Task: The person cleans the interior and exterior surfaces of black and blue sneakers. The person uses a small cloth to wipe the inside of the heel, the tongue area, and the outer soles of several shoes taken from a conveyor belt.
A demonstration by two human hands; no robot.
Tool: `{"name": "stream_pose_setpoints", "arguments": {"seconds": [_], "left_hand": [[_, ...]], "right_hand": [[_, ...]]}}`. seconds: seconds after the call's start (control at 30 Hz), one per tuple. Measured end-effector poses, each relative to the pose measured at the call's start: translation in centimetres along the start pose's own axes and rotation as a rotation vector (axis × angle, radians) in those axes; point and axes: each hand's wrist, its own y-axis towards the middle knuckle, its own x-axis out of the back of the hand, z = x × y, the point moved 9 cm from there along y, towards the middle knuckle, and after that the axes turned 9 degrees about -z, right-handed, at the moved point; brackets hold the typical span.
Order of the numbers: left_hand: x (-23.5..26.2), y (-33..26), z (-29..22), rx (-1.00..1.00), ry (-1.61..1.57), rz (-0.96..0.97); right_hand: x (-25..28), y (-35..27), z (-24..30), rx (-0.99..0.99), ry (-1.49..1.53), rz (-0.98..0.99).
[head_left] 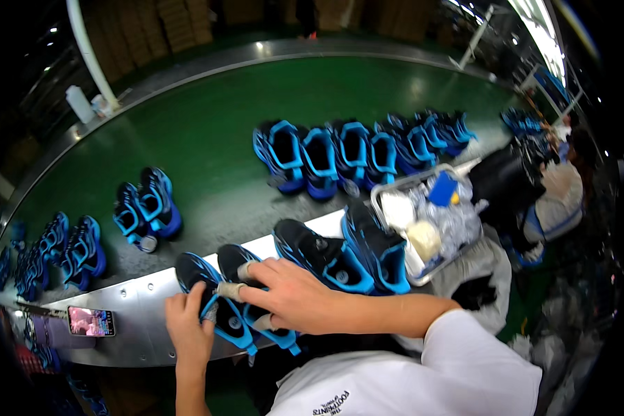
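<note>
A shoe factory line is running here: pairs of blue and black sneakers [340,156] are lying along a green conveyor belt [208,132], stacked cardboard boxes [173,24] standing beyond it.

On the metal ledge [139,305] at the near edge of a green conveyor belt [208,132], the left hand [187,329] grips the side of a black-and-blue shoe [211,298], while the right hand [295,295], with taped fingertips, lies across that shoe and its twin [253,298] just beside it. Another pair of such shoes [347,253] stands on the ledge to the right, next to a tray [426,222] of bits and plastic. More blue pairs [353,149] sit on the belt, and a phone [90,321] lies on the ledge to the left.
</note>
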Motion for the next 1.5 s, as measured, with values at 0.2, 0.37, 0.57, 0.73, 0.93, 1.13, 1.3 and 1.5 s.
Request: {"name": "stream_pose_setpoints", "arguments": {"seconds": [0.2, 0.37, 0.57, 0.73, 0.93, 1.13, 1.3, 1.5], "left_hand": [[-0.2, -2.5, 0.0, 0.102, -0.124, -0.036], [-1.0, -3.2, -0.7, 0.068, -0.223, 0.051], [-2.3, -4.1, -2.8, -0.119, -0.029, 0.002], [-2.7, -4.5, -3.6, -0.266, -0.052, -0.001], [-3.9, -3.9, -3.9, -0.227, 0.109, -0.078], [-2.0, -4.3, -2.5, -0.136, 0.036, -0.097], [-2.2, -5.3, -2.8, -0.181, 0.02, -0.133], [-2.6, -5.0, -2.1, -0.171, 0.01, -0.057]], "right_hand": [[-6.1, -1.1, -4.6, -0.133, 0.119, 0.177], [-5.9, -2.7, -3.7, -0.207, 0.014, 0.235], [-5.2, -4.7, -2.8, -0.001, -0.099, 0.226], [-4.7, -6.2, -1.3, 0.172, -0.184, 0.001], [-6.2, -5.4, -1.1, 0.027, -0.228, -0.053], [-6.4, -6.3, -0.2, -0.088, -0.175, -0.002], [-5.4, -7.0, 2.1, -0.091, -0.156, -0.044], [-7.8, -7.4, 2.5, 0.105, -0.355, 0.162]]}}
